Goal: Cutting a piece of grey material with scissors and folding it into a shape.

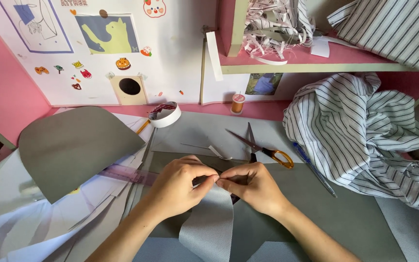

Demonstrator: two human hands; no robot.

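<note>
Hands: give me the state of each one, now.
Left hand: fingers pinched shut on the top edge of the grey mesh strip.
Right hand: pinched shut on the same edge, fingertips meeting the left's.

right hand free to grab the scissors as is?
Probably not right away. The scissors lie open just beyond the right hand with nothing between them, but that hand and the left hand are both pinching the grey mesh strip; it would have to let go first.
</note>
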